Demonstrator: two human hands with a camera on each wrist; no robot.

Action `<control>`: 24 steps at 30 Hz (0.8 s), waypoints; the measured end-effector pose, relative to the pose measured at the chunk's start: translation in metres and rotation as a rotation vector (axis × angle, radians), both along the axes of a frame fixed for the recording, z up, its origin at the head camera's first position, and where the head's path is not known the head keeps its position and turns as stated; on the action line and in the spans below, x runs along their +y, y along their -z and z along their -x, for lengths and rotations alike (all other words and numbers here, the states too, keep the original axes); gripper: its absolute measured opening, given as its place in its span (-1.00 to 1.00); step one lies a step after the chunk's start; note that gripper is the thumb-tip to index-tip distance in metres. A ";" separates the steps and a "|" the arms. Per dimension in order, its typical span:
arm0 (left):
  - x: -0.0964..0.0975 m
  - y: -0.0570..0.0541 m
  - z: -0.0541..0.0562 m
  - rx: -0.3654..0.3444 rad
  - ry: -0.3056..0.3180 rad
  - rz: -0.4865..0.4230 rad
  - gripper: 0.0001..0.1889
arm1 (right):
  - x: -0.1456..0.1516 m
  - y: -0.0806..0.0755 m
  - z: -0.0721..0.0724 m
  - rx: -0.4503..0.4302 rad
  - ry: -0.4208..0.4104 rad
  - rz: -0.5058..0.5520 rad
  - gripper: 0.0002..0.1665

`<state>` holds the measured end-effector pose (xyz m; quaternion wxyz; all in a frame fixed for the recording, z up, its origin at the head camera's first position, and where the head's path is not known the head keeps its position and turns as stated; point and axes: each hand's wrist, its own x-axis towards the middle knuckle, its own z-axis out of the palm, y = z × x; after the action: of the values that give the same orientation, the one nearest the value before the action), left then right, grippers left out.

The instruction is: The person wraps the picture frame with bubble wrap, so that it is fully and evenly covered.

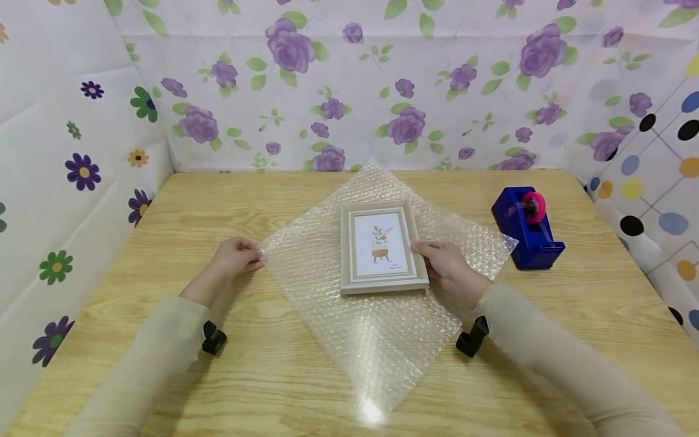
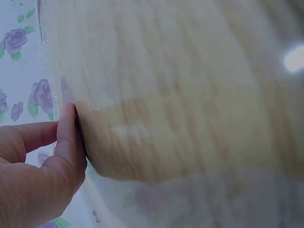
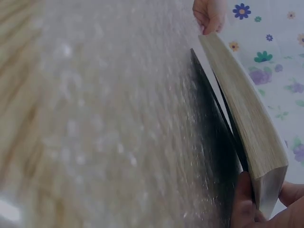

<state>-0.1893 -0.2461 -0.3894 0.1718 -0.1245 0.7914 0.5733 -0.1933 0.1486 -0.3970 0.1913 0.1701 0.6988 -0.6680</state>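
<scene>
A cream picture frame (image 1: pixel 381 282) with a potted-plant print lies on a sheet of clear bubble wrap (image 1: pixel 363 340), which is spread diagonally on the wooden table. My right hand (image 1: pixel 450 270) grips the frame's right edge, thumb on top. In the right wrist view the frame's side (image 3: pixel 247 114) stands a little above the wrap, with a dark gap beneath it. At the left corner of the wrap, my left hand (image 1: pixel 233 261) pinches the sheet between thumb and fingers. The left wrist view shows those fingertips (image 2: pixel 68 114) at the sheet's edge.
A blue tape dispenser (image 1: pixel 532 240) with a pink-cored roll stands right of the frame; the wrap's right corner reaches it. Flowered and dotted cloths (image 1: pixel 382 85) hang at the back and sides of the wooden table (image 1: pixel 262 376). Each wrist carries a black mount.
</scene>
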 end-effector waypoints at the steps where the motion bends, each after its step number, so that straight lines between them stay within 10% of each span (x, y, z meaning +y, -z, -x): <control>1: 0.000 0.000 0.000 0.001 0.002 0.000 -0.61 | 0.001 0.000 0.000 0.003 -0.007 -0.005 -0.41; 14: 0.003 -0.001 0.001 0.017 -0.012 0.006 -0.61 | 0.010 -0.009 0.004 0.107 -0.298 -0.314 -0.33; 24: 0.004 -0.001 -0.001 0.033 -0.038 0.006 -0.64 | 0.010 -0.013 -0.004 0.265 -0.358 -0.508 -0.40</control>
<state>-0.1881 -0.2424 -0.3887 0.1471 -0.1307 0.7934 0.5760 -0.1897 0.1588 -0.3845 0.1645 -0.0014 0.8804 -0.4448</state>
